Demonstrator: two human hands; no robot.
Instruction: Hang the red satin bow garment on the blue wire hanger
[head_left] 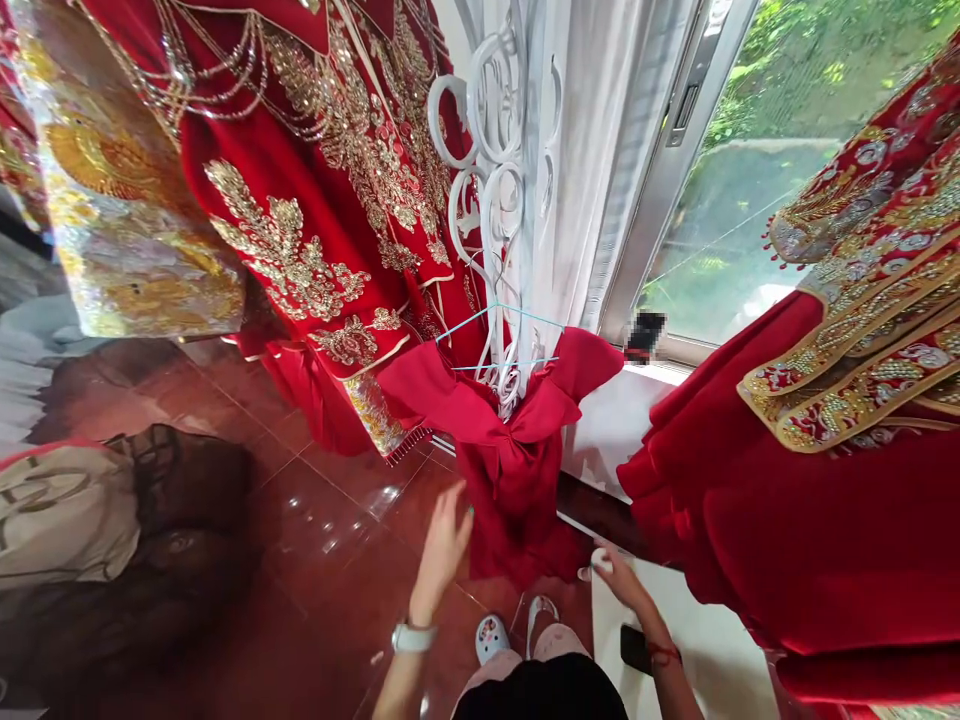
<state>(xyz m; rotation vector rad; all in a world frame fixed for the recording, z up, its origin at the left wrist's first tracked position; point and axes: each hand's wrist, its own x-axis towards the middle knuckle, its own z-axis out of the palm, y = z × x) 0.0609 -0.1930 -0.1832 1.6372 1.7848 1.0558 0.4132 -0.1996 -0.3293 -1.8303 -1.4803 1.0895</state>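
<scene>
A red dress [517,460] with a bow-like gathered front hangs ahead of me on a thin light-blue hanger [526,316]. My left hand [448,537] is beside the dress's left edge, its fingers stretched out and nothing visible in them. Whether the fingertips touch the cloth I cannot tell. Lower right of the dress, my right hand [621,578] has its fingers closed on a small white rounded object [601,560], whose kind is not clear. Behind the hanger rises a white scrollwork metal stand [499,200].
Red gowns with gold embroidery [300,240] hang at left, and a beaded red garment [825,400] at right. A dark phone-like object [636,648] lies on a white surface [709,650]. Dark sheer fabric [180,520] is at lower left, over the tiled floor [322,580]. A window [735,210] stands behind.
</scene>
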